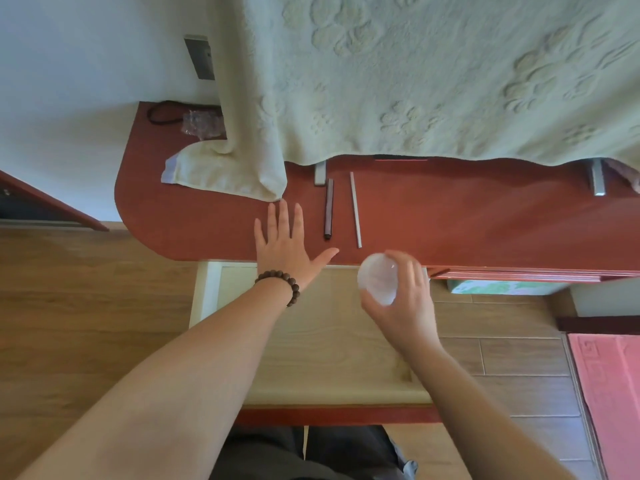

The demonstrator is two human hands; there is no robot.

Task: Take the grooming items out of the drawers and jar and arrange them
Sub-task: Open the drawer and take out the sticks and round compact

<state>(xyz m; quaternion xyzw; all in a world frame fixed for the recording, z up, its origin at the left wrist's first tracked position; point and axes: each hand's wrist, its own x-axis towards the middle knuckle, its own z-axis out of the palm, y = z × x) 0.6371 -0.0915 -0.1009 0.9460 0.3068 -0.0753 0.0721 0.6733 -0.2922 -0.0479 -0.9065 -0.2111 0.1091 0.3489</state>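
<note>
My right hand [403, 303] grips a small clear plastic jar [377, 284] above the open drawer [332, 341], close to the red tabletop's front edge. My left hand [287, 244] lies flat and open on the red table [467, 216], fingers spread, a bead bracelet on its wrist. To its right two thin items lie side by side on the table: a dark stick [329, 209] and a pale stick [355, 209]. The drawer's light wood bottom looks bare where it shows.
A pale green towel [415, 81] hangs over the back of the table, its corner [225, 171] resting near my left fingers. A crumpled clear bag [202, 124] and a black cord [162, 114] sit at the far left corner. A pink mat [609, 393] lies on the floor at the right.
</note>
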